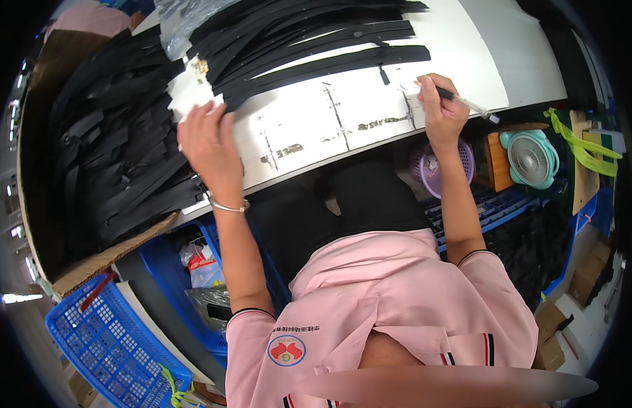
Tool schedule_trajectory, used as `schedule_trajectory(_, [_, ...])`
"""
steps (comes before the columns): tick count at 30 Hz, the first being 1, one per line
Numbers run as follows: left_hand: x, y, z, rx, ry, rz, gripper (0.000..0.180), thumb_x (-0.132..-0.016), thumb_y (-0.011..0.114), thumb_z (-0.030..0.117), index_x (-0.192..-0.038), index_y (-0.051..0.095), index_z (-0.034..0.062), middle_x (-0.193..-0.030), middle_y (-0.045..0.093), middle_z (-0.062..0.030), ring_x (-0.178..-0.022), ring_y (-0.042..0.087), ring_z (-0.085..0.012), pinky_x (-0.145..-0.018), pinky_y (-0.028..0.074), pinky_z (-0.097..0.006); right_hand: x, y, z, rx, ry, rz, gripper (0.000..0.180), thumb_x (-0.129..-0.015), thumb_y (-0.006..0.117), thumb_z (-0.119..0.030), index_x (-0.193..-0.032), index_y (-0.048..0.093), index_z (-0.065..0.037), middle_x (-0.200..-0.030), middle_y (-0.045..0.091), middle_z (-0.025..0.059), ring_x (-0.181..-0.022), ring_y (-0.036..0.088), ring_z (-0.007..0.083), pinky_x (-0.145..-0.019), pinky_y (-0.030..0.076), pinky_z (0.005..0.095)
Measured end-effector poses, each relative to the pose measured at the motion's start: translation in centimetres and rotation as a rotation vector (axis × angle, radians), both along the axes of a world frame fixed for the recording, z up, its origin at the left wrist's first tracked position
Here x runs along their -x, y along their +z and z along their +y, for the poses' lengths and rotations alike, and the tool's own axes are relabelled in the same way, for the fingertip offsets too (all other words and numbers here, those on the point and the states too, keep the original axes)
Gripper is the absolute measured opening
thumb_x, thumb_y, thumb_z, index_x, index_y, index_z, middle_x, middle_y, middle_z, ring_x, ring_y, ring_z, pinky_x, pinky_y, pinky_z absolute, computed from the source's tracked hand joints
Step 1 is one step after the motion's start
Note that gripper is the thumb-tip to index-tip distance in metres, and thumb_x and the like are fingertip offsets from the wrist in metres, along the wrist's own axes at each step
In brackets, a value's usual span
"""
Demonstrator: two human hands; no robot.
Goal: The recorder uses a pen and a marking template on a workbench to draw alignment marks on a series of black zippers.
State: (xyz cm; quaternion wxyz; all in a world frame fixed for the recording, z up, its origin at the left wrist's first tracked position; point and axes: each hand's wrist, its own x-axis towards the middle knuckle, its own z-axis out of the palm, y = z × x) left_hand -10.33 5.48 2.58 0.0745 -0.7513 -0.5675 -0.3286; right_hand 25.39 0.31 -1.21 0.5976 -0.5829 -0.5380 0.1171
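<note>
A wide white worktable with dark ruled marks spans the upper part of the view. To the left stands a big brown cardboard box, heaped with long black flat strips. A second fanned pile of black zipper-like strips lies on the table's far side, with one small black zipper pull lying loose just below it.

The left forearm rises from the lower edge, a thin silver bangle on the wrist. The left hand rests palm down at the table's left edge, fingers spread and loosely open, touching the table where the boxed strips meet it; whether it pinches a strip cannot be told.

The right arm reaches straight up, and the right hand is closed around a slim dark pen-like tool with a pale end, which juts out to the right of the fist. The loose pull lies left of this hand, apart from it.

Below the table edge sit a teal round desk fan and a blue plastic lattice basket.
</note>
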Motion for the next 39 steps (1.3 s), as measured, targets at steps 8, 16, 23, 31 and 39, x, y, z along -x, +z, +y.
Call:
schedule_trajectory(8, [-13.4,-2.7,-4.2,0.185,-0.385,-0.083,0.028,-0.091,0.072,0.01,-0.119,0.071,0.004,-0.127,0.069,-0.0086,-0.129,0.059,-0.0298,-0.119,0.03,-0.052,4.4,1.1,-1.8,-0.064,0.081,-0.518,0.041,-0.083,0.076,-0.002,-0.123,0.074,-0.011,-0.089,0.072,0.0092,-0.088,0.07,0.0212,-0.083,0.054,0.033])
schedule_trajectory(16, [-11.1,-2.2,-7.1,0.332,-0.329,0.02,0.052,-0.1,0.064,0.017,-0.149,0.053,0.0045,-0.154,0.052,-0.0138,-0.148,0.041,-0.0327,-0.124,0.017,-0.058,-1.3,-0.5,-4.0,0.013,-0.057,-0.795,0.041,-0.091,0.074,-0.014,-0.131,0.07,-0.012,-0.12,0.074,0.0033,-0.117,0.064,0.0219,-0.115,0.037,0.048])
schedule_trajectory(23, [-6.7,-2.2,-9.2,0.375,-0.114,0.073,0.058,-0.101,0.064,0.028,-0.154,0.048,0.0074,-0.159,0.046,-0.0114,-0.152,0.035,-0.0311,-0.123,0.001,-0.064,-4.2,-1.2,-4.2,0.001,-0.104,-0.758,0.029,-0.095,0.071,-0.01,-0.124,0.072,-0.009,-0.118,0.075,0.0015,-0.114,0.065,0.0203,-0.117,0.036,0.0473])
schedule_trajectory(31, [-3.2,-3.4,-9.9,0.338,0.02,-0.011,0.062,-0.099,0.067,0.032,-0.153,0.049,0.007,-0.158,0.047,-0.0139,-0.151,0.036,-0.0339,-0.121,0.003,-0.066,-3.6,-0.8,-4.0,0.033,-0.129,-0.758,0.028,-0.097,0.068,-0.008,-0.125,0.069,-0.009,-0.116,0.076,0.0014,-0.11,0.066,0.0198,-0.116,0.037,0.0465])
schedule_trajectory(39, [-3.2,-3.7,-10.0,0.255,0.066,-0.006,0.06,-0.096,0.071,0.034,-0.148,0.056,0.0095,-0.154,0.053,-0.0095,-0.151,0.036,-0.0332,-0.122,0.006,-0.061,5.1,4.1,-2.2,0.207,0.022,-0.165,0.028,-0.105,0.061,-0.022,-0.129,0.068,-0.008,-0.105,0.078,0.0035,-0.103,0.065,0.0168,-0.109,0.042,0.0383])
